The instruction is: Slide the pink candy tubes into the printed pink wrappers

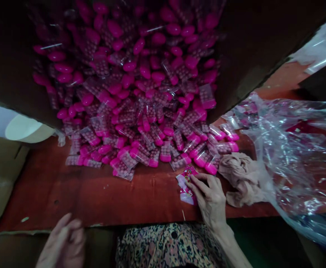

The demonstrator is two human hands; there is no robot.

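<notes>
We saw the right hand (pixel 211 199) pinching a small pink-and-white printed packet (pixel 185 186) between thumb and fingers, on the reddish-brown tabletop (pixel 96 197) just in front of a heap of clear, bead-filled containers with glossy bright-pink ends (pixel 165 150). The left hand (pixel 66 242), blurred beside the table's near edge, was loosely curled and well apart from the packet; we could not tell whether it held anything.

We judged a slide the likeliest trouble: the heap sloped toward us from between dark, upright walls (pixel 243 56), and a nudge at its lower edge could have sent containers over the packet. The packet looked thin and glossy, so we thought a light pinch at one side might let it slip or crease. To the right, a crumpled pale-beige cloth (pixel 239 178) and a loose, clear plastic sheet (pixel 291 149) crowded the same arm; a sleeve or wrist catching the sheet, which hung over the near edge, could have dragged the cloth with it.
</notes>
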